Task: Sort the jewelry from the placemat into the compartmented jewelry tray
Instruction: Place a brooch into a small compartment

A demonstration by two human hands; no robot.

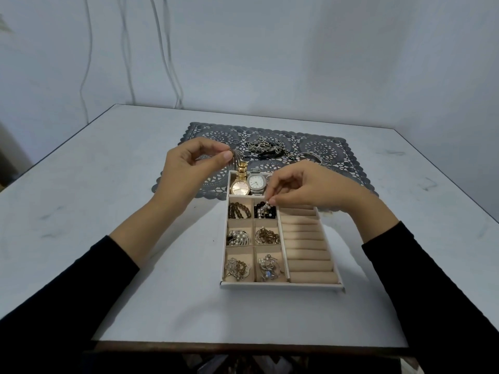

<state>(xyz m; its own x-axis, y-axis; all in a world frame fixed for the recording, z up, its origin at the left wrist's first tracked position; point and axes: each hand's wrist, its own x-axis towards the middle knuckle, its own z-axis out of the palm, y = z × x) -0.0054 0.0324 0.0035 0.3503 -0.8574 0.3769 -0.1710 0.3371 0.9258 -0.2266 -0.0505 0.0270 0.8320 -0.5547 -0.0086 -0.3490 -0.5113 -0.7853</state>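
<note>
One view only, a wide-angle camera worn on the person's head at the near edge of the table [89,201]. It faces forward and down across the top to the far edge and the wall [297,49] behind. It sits close, at arm's reach: the left hand [186,168] and right hand [305,184] fill mid-frame over the jewelry tray [280,286], with the placemat [337,155] beyond.

The left sleeve [67,292] and the right sleeve [434,282] are long, black and plain, made of a matte fabric. Each cuff ends partway along the forearm in a straight edge, so the wrist and lower forearm are uncovered. The left hand [186,168] and the right hand [305,187] are bare. The visible thumbnail on the left hand is short.
</note>
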